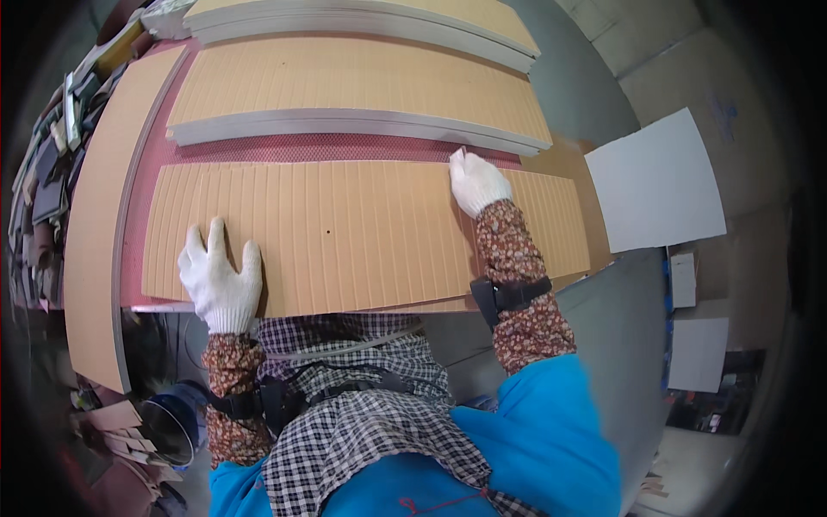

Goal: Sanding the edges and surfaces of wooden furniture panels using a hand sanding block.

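We find a long tan scored sheet [345,233] lying flat on the red mesh work surface [345,151], its long axis running left to right across the body and its scored lines running front to back. The left hand [220,280], in a white glove, rests palm down on the sheet's near left part, fingers spread and flat, clamped on nothing. The right hand [476,181], also gloved, sits at the sheet's far edge, right of centre; its fingers are drawn together at that edge, and we cannot tell whether they pinch the edge or merely press on it. The sheet thus lies directly beneath both hands, extending outward to either side beyond them, with the greater length to the left of the right hand. The left hand is nearer the body; the right hand reaches farther. Beyond the mesh strip lies a stack of similar sheets [362,95], with a second stack [370,21] behind it, both parallel to the sheet in hand and apart from it. Another tan panel [99,224] runs along the left side. A white sheet [655,181] lies well apart to the right.
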Demonstrator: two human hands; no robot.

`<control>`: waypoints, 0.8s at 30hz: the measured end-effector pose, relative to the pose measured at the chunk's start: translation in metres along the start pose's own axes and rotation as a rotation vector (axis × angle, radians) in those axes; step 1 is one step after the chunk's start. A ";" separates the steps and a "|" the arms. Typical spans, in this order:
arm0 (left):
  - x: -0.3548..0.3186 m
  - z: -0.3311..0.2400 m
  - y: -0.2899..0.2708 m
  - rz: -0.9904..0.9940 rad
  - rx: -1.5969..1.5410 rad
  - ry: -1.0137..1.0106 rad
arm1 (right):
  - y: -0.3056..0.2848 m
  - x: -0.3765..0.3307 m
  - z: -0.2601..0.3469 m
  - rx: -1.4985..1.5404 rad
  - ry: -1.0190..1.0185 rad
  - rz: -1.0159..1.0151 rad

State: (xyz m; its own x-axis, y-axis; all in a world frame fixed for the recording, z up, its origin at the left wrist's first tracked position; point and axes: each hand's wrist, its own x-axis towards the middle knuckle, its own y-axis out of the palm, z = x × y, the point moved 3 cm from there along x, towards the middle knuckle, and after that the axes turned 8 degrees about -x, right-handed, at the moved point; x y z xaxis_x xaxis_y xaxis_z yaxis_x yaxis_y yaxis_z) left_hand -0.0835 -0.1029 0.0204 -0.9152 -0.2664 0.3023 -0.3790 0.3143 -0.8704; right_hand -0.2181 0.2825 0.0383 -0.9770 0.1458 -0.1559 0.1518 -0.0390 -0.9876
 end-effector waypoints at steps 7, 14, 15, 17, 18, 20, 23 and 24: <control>0.002 0.004 0.002 -0.042 0.012 0.005 | 0.011 -0.133 -0.014 0.029 0.055 -0.014; 0.001 0.002 -0.001 0.014 0.020 -0.025 | 0.030 -0.222 -0.029 -0.012 0.043 -0.051; 0.001 0.002 0.000 0.012 0.020 -0.022 | 0.023 -0.222 -0.025 -0.006 0.023 -0.089; 0.000 0.002 0.002 0.025 0.016 -0.018 | 0.019 -0.215 -0.022 -0.005 0.009 -0.122; 0.001 0.000 0.002 0.029 0.015 -0.012 | 0.018 -0.208 -0.024 0.001 0.055 -0.082; -0.001 0.002 0.001 0.031 0.039 -0.016 | 0.020 -0.183 -0.022 0.008 0.089 -0.036; -0.001 0.005 -0.002 0.025 0.058 -0.011 | 0.010 -0.131 -0.012 0.005 0.060 -0.068; -0.002 0.007 -0.002 0.024 0.059 -0.017 | 0.009 -0.112 -0.008 0.004 0.042 -0.065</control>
State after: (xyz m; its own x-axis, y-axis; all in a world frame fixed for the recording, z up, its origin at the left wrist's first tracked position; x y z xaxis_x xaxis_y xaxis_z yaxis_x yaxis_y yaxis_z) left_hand -0.0799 -0.1092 0.0192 -0.9212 -0.2752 0.2749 -0.3479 0.2666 -0.8988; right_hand -0.1065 0.2735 0.0469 -0.9776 0.1896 -0.0918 0.0873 -0.0321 -0.9957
